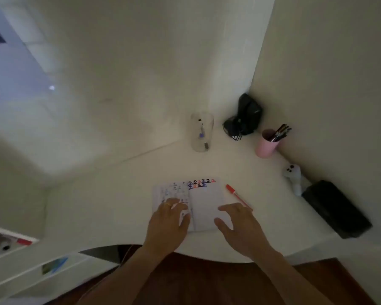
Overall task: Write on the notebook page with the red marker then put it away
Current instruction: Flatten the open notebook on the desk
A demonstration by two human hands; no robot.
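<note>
Neither hand grips anything: the left hand [167, 219] lies flat on the notebook [204, 203], probably pinning it open, while the right hand [240, 225] hovers spread-fingered beside the red marker [238, 195] lying just right of the notebook.

Dim, yellowish light; overall soft blur; wide-angle bending at edges; bluish glow upper left.

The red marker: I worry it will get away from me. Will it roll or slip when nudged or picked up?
The red marker looks slim and round, lying flat on the smooth white desk, so a nudge would probably roll it. It seems light and stiff, likely easy to pinch. It appears capped, so probably no smearing.
</note>
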